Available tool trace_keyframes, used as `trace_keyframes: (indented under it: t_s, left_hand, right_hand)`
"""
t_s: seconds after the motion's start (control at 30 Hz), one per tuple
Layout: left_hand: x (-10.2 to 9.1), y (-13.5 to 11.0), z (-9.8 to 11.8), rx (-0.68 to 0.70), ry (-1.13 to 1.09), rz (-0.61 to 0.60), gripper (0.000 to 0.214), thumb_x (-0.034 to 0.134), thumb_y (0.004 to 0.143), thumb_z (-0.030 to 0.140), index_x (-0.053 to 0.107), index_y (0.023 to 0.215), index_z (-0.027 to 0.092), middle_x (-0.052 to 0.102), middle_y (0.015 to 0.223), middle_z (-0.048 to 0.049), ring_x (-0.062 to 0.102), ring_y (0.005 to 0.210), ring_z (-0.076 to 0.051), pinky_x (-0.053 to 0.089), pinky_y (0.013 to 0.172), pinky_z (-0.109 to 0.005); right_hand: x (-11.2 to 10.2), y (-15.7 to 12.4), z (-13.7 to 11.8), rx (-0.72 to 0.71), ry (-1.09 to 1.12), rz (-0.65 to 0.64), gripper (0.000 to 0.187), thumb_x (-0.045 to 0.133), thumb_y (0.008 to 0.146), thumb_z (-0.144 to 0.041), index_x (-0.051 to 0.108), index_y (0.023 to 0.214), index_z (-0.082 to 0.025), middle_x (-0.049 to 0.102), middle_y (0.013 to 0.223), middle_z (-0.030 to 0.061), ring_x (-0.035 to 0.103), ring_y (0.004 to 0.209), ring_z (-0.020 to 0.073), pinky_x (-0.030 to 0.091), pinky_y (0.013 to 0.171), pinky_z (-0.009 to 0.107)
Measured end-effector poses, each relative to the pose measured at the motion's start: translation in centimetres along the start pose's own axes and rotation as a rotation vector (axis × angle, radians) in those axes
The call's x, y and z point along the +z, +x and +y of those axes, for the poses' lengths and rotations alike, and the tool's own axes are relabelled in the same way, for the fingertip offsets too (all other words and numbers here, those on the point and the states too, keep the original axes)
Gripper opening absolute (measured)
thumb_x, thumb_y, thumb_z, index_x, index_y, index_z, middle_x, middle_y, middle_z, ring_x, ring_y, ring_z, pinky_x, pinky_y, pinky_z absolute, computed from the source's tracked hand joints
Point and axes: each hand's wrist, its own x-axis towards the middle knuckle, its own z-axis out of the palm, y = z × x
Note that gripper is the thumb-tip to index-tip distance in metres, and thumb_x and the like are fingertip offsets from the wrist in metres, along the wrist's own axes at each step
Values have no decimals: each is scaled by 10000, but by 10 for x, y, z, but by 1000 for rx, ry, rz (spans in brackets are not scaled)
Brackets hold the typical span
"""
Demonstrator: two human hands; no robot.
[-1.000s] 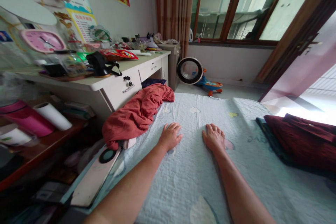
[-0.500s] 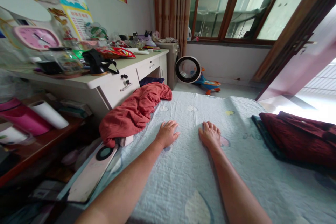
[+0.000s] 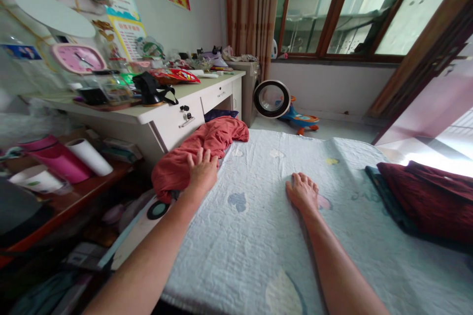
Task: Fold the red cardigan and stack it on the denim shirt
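My left hand is at the near right edge of a crumpled red garment, fingers spread over the cloth. Whether it presses on the garment or hovers just above it, I cannot tell. My right hand rests palm down on the pale blue patterned sheet, its fingers lying flat and holding nothing. Part of the red garment is hidden behind my left hand. Off to the right lie folded dark red clothes on top of a dark green piece.
A cluttered desk stands along the left wall, with a pink clock on it. Below it, a shelf holds a pink bottle. Beyond the bed are a washing machine's open round door and a blue ride-on toy.
My left hand has moved left from the sheet to the red garment, uncovering a blue heart print. My right hand stays in place on the sheet. The view has turned slightly left.
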Motion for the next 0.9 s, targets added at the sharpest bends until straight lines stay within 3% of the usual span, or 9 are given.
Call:
trace_keyframes:
  t_s: [0.1, 0.2, 0.3, 0.4, 0.53, 0.63, 0.77, 0.9]
  left_hand:
    - [-4, -5, -24, -88, 60, 1, 358, 492, 858, 201, 616, 1194, 202, 506, 1385, -158, 332, 1337, -385, 253, 1047, -637]
    - [-1, -9, -30, -83, 40, -23, 343, 463, 878, 203, 639, 1171, 209, 603, 1250, -148, 437, 1216, -355, 387, 938, -533]
    - [5, -11, -26, -83, 10, -4, 310, 438, 904, 222, 693, 1080, 228, 651, 1174, -127, 446, 1169, -352, 399, 883, -505]
    - [12, -14, -23, -91, -35, 63, 302, 433, 926, 259, 726, 998, 246, 668, 1150, -110, 432, 1177, -344, 382, 891, -505]
    - [10, -16, -19, -93, -71, 178, 284, 459, 931, 282, 735, 996, 256, 614, 1255, -90, 415, 1218, -331, 368, 933, -487]
    - [-1, -11, -13, -117, -82, 239, 286, 461, 935, 295, 737, 990, 246, 587, 1251, -96, 465, 1138, -318, 394, 905, -454]
    - [-10, 0, -2, -83, -151, 226, 316, 400, 954, 251, 699, 1046, 208, 606, 1036, -99, 548, 961, -245, 437, 832, -358]
    - [4, -1, 5, -41, -162, 100, 312, 365, 954, 202, 673, 1000, 205, 597, 1007, -76, 578, 927, -202, 455, 788, -295]
  right_hand:
    - [0, 0, -1, -6, -4, 5, 419, 416, 921, -411, 549, 1263, -208, 505, 1361, 120, 425, 1262, 288, 266, 1050, 471]
    - [1, 0, -2, 1, 2, -1, 403, 417, 924, -392, 557, 1252, -204, 506, 1360, 129, 426, 1258, 291, 262, 1048, 503]
    - [4, 1, -3, -22, 17, 18, 372, 421, 927, -339, 558, 1248, -209, 497, 1384, 117, 408, 1282, 275, 189, 1089, 540]
    - [7, 2, -3, -111, 33, 59, 384, 435, 924, -288, 529, 1290, -218, 475, 1422, 91, 395, 1299, 245, 136, 1124, 501]
    - [8, 2, -3, -211, 77, 5, 357, 439, 926, -298, 561, 1255, -232, 529, 1372, 62, 458, 1226, 220, 230, 1088, 381]
    - [6, 1, -3, -218, 85, -5, 336, 441, 924, -309, 587, 1218, -233, 558, 1331, 53, 483, 1185, 223, 266, 1052, 354]
    - [5, 1, -3, -215, 81, 7, 336, 443, 924, -309, 587, 1219, -237, 556, 1330, 53, 490, 1174, 221, 261, 1048, 346]
    - [6, 0, -3, -214, 83, 9, 340, 439, 926, -309, 584, 1226, -238, 555, 1330, 54, 491, 1173, 217, 257, 1047, 341]
